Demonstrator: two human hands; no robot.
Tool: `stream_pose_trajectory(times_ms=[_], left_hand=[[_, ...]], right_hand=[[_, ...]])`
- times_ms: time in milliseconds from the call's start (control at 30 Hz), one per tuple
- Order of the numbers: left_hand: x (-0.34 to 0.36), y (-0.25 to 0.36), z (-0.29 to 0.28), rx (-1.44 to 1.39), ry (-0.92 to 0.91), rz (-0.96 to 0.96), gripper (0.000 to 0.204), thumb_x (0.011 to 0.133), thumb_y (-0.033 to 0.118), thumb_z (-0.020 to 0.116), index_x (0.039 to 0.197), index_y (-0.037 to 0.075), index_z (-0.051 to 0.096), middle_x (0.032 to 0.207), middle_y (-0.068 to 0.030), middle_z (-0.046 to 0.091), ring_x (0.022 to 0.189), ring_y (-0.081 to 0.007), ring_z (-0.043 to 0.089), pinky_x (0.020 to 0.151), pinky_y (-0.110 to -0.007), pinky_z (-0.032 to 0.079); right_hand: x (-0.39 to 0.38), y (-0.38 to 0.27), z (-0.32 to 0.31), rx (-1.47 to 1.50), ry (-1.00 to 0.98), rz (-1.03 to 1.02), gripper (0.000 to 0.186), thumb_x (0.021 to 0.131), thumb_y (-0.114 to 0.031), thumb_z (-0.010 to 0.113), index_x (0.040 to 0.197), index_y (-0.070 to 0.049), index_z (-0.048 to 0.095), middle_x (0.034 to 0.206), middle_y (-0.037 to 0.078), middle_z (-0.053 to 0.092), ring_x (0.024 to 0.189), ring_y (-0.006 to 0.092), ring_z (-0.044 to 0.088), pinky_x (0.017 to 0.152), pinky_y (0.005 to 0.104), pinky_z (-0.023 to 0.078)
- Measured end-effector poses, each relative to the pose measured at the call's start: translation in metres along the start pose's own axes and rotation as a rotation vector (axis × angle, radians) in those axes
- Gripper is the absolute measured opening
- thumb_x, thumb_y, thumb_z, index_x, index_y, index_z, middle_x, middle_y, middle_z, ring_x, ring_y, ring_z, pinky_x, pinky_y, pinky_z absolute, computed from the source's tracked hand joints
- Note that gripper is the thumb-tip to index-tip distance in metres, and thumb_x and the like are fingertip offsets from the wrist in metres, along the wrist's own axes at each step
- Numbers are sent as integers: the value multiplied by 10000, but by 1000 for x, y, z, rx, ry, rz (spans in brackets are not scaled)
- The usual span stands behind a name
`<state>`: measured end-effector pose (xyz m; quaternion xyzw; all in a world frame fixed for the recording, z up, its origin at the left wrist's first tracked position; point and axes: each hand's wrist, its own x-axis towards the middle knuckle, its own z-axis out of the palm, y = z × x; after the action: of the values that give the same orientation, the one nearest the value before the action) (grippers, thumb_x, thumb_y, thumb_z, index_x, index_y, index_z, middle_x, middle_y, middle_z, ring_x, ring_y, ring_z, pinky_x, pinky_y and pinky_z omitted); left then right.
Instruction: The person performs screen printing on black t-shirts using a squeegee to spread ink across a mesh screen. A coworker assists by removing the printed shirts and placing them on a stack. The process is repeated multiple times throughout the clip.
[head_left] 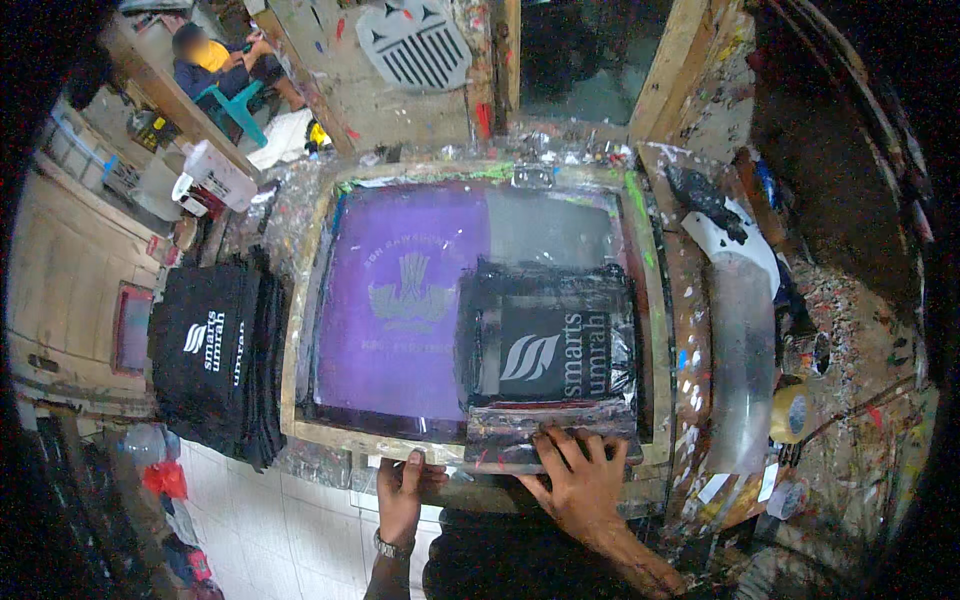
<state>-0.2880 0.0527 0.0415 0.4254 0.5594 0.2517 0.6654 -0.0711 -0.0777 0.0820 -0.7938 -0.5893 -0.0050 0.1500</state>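
Note:
A wooden-framed printing screen (297, 350) lies on the work table. Its mesh is purple on the left with a faint emblem; at the right, dark ink surrounds a pale logo and lettering. My left hand (402, 492), with a watch on its wrist, grips the frame's near edge, thumb on top and fingers partly hidden beneath. My right hand (588, 478) is closed over a wide, ink-stained wooden squeegee (500, 428). The squeegee rests along the near end of the inked area. To the left sits a stack of black fabric pieces (190, 385) printed with white logos.
A long translucent sheet (740, 370) and a roll of tape (790, 414) lie at the right. White containers (222, 175) stand at the far left. A metal clamp (533, 175) sits on the frame's far edge. Another person (215, 60) sits on a green chair (238, 108) at the back left.

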Motion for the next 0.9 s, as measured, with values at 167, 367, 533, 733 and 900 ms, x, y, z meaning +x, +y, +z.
stream_pose_trajectory(times_ms=[167, 367, 533, 733, 900], left_hand=[[8, -12, -8, 97, 12, -10, 487, 1013, 408, 662, 1154, -31, 506, 804, -156, 730, 675, -227, 725, 627, -346, 594], [12, -20, -10, 64, 40, -14, 435, 1013, 378, 667, 1137, -8, 510, 770, -163, 722, 634, -231, 723, 585, -354, 600], [13, -15, -6, 45, 21, 1, 392, 1026, 352, 648, 1151, 2, 526, 770, -160, 721, 635, -235, 724, 582, -351, 599], [21, -26, -18, 70, -71, 14, 446, 1029, 358, 639, 1165, -52, 523, 800, -173, 726, 661, -244, 729, 585, -346, 588], [18, -18, -13, 47, -53, 26, 429, 1038, 342, 631, 1148, -53, 507, 791, -188, 716, 652, -241, 723, 591, -345, 600]], right_hand=[[-6, 2, 12, 52, -98, 3, 617, 772, -418, 830, 1290, -125, 667, 1343, 40, 639, 1122, 280, 562, 889, 524, 383], [5, 6, 7, 41, -70, -24, 592, 775, -421, 822, 1262, -125, 661, 1307, 45, 659, 1158, 242, 587, 916, 561, 387], [47, 21, -2, -56, 7, -141, 489, 793, -459, 788, 1131, -129, 663, 1112, 73, 724, 1052, 246, 669, 957, 583, 441], [103, 48, -30, 5, -300, -120, 397, 923, -472, 703, 1042, -101, 628, 670, 155, 678, 623, 387, 691, 544, 487, 510], [75, 32, -32, -38, -332, -125, 367, 883, -396, 732, 1108, -119, 644, 791, 153, 714, 714, 367, 712, 646, 516, 520]])
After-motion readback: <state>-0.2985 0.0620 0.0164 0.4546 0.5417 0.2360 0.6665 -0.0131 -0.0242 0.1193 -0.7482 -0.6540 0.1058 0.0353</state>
